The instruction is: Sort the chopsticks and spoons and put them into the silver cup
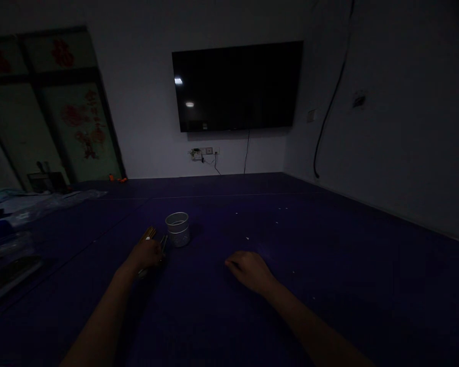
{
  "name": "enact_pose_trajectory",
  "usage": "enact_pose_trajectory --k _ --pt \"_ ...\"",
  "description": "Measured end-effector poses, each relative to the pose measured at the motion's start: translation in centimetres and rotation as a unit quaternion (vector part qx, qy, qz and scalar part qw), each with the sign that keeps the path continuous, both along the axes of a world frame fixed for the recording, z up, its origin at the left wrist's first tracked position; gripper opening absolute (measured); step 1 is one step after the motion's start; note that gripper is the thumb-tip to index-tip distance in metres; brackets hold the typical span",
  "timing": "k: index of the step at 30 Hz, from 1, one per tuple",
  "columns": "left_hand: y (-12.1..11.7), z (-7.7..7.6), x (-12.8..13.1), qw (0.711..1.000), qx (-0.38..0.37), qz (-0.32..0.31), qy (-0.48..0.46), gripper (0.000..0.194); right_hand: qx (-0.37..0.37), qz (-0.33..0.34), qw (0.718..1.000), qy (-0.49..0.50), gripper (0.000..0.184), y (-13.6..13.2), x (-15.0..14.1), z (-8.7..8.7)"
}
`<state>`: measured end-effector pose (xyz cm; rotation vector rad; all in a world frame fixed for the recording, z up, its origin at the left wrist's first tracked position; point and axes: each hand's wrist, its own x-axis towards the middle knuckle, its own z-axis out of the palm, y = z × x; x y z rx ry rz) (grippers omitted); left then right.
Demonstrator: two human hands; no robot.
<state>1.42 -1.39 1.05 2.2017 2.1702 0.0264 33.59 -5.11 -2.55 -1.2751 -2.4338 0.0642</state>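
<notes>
A round mesh cup with a silvery rim [178, 229] stands upright on the dark blue tabletop, left of centre. Just to its near left is my left hand [147, 253], fingers curled downward. Beyond its knuckles show the ends of several thin brown sticks [148, 233]; the hand covers the rest of them. A slim, pen-like stick [164, 241] rises from its fingertips beside the cup; the dim light hides its exact kind. My right hand [248, 270] rests closed on the tabletop, right of the cup and apart from it, with nothing visible in it.
Small white scraps [247, 238] are scattered on the blue surface [214, 316] toward the right. Clear plastic wrapping [61, 201] and a tray-like item [11, 278] lie at left. Small orange objects [121, 180] sit at the back, below a wall-mounted television [239, 86].
</notes>
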Motion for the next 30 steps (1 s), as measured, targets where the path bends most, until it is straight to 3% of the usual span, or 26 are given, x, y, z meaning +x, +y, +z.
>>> enact_pose_trajectory --k 7,12,19,30 --pt "1.0 -1.0 -1.0 0.999 -0.004 -0.021 -0.036 0.014 -0.002 0.005 1.000 0.011 0.032 -0.2 -0.1 0.3" --pt "0.7 -0.4 -1.1 0.998 0.013 -0.040 -0.052 0.018 -0.005 0.002 1.000 0.014 0.032 -0.3 -0.1 0.3" --pt "-0.1 0.8 -1.6 0.985 0.126 0.113 -0.040 0.033 -0.005 0.003 1.000 0.011 0.032 -0.1 -0.1 0.1" --pt "-0.3 0.4 -0.2 0.988 0.066 0.134 0.027 0.028 0.001 0.002 1.000 0.013 0.031 -0.1 -0.2 0.0"
